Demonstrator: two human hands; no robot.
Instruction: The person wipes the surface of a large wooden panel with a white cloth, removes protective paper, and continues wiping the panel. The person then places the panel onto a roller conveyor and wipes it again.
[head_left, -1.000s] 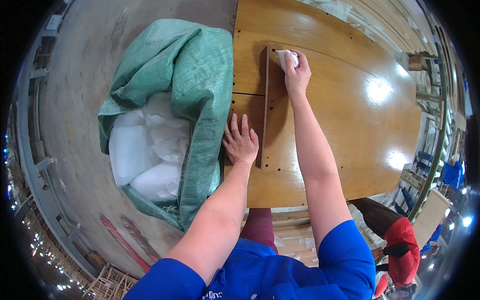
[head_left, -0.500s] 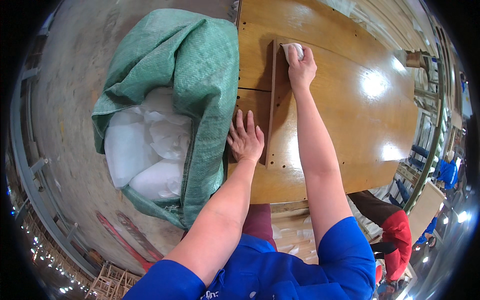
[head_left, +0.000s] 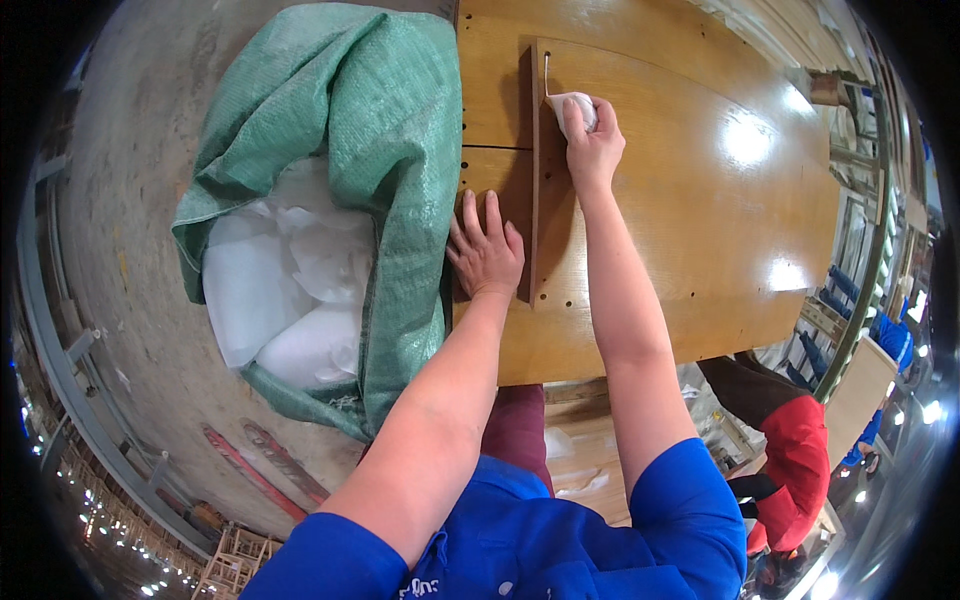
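My left hand lies flat with fingers spread on a brown wooden panel, against the near part of an upright wooden strip that stands on edge on the panel. Farther along that strip, my right hand is closed on a white cloth and presses it on the strip's top edge. Small drilled holes dot the panel beside the strip.
A big green woven sack full of white foam pieces stands open to the left of the panel. The concrete floor lies beyond it. A person in a red top is at the lower right.
My right hand with the cloth has slid a little nearer along the strip's top edge. My left hand has stayed pressed flat on the panel.
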